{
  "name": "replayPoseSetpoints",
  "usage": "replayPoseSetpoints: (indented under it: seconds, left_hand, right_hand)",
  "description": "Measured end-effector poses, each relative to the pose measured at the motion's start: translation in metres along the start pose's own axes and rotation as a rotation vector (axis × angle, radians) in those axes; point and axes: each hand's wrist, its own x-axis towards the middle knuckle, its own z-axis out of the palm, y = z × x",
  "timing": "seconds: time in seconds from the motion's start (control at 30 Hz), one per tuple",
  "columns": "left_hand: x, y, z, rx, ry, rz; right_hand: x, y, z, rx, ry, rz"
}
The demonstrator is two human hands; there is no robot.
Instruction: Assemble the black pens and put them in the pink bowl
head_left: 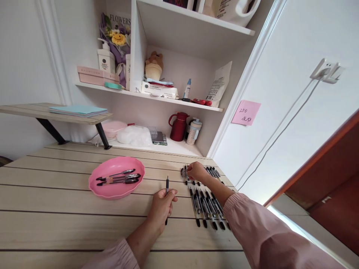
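Observation:
My left hand [162, 205] is closed around a black pen [167, 184], its bare tip pointing away from me. Farther right, my right hand [198, 171] has its fingers pinched together over a group of small black pieces [185, 175] that look like pen caps; whether one is between the fingers is hidden. Just below that hand, several black pens [207, 207] lie side by side in a row, partly covered by my right forearm. Left of my left hand, a pink scalloped dish [98, 190] holds several capped pens [120, 178].
More black pens or parts [213, 172] lie beyond my right wrist. A small raised stand [17, 109] with coloured paper [78, 110] is at the back left. Behind the slatted table [70, 228] are a red jug [178, 127], a light tumbler [194, 132] and a white plastic bag [134, 135].

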Motion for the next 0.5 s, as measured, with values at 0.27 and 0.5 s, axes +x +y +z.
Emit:
replayPoseSetpoints:
  seconds: [0.27, 0.5]
  left_hand:
    - [0.001, -0.003, 0.0, 0.025, 0.009, -0.007]
    - [0.002, -0.003, 0.001, 0.025, 0.019, -0.037]
  right_hand:
    - [-0.006, -0.001, 0.007, -0.109, -0.042, -0.011]
    - [-0.012, -0.008, 0.016, -0.318, 0.037, -0.062]
